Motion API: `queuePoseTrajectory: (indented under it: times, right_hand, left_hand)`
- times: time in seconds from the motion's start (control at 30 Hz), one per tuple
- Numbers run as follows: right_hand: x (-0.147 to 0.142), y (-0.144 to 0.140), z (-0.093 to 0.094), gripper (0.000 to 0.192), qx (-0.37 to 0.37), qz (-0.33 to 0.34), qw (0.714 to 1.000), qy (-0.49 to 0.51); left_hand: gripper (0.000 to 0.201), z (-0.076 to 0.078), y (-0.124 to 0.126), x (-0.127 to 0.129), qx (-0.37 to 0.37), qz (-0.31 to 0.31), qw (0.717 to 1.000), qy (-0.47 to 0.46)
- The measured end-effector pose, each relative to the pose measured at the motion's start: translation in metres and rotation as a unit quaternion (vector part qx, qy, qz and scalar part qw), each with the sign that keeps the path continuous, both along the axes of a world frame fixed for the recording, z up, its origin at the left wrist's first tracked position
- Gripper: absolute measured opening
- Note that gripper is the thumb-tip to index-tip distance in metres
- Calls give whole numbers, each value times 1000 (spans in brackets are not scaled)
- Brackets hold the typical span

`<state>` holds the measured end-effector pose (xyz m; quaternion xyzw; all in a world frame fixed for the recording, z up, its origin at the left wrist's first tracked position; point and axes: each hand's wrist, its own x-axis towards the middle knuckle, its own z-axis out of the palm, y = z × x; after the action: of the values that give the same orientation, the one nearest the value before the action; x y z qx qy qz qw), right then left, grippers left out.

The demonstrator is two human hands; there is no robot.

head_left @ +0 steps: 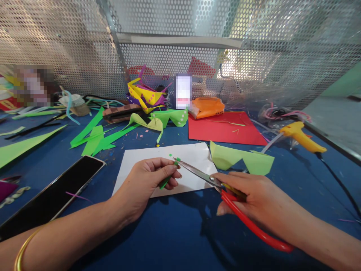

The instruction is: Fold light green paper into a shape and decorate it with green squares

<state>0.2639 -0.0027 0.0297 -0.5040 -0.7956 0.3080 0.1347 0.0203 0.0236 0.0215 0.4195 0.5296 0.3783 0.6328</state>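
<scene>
Both hands work low over a blue table [180, 233]. Left hand [146, 180] pinches a thin green paper strip [168, 177] between thumb and fingertips, over a white sheet [146, 158]. Right hand [254, 199] grips red-handled scissors [225, 192], whose blade tips meet the strip's upper end. A tiny green square [170, 155] lies on the sheet just above. At two o'clock from the hands sits a folded light-green paper [242, 158], with a red sheet [225, 128] at one o'clock beyond it. A yellow glue gun [301, 136] lies at three o'clock. A dark phone [53, 192] rests at nine o'clock.
</scene>
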Motion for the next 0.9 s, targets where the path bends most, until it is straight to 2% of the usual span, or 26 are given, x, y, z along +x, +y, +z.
queuePoseTrajectory:
  times: [0.47,0.6,0.77,0.9]
  right_hand:
    - [0,1,0,10,-17,-1,1000,-8]
    - [0,1,0,20,-21,-24,999,3]
    - [4,3,-2,51,-16,-68,998,-3]
    - [4,2,0,51,-4,-51,998,-27]
  left_hand:
    - [10,2,1,2,-17,7,1000,-11]
    - [11,2,0,1,-14,13,1000,0]
    - [12,0,1,-1,-4,28,999,-15]
    - [11,-2,2,-1,7,25,999,-23]
